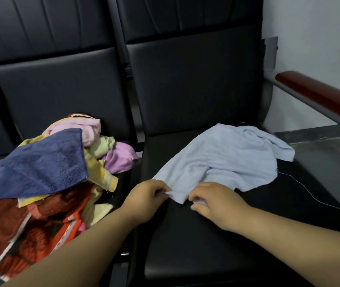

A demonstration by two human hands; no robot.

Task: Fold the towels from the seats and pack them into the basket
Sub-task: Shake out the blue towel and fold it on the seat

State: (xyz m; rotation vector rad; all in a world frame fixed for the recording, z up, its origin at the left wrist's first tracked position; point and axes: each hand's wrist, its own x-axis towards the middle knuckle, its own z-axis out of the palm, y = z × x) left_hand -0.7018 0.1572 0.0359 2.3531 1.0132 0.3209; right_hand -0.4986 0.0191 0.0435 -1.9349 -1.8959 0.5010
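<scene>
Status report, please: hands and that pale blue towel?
Grip: left hand and right hand pinch the pale blue towel at its near edge. Towel rumpled on seat. No basket in view.

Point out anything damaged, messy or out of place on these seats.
A long loose thread trails from the right edge of the light blue towel across the black seat, so that edge seems to be fraying. The other towels lie in a jumbled heap on the left seat.

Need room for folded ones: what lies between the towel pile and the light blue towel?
Head view: bare black seat edges and the gap between the two seats.
</scene>
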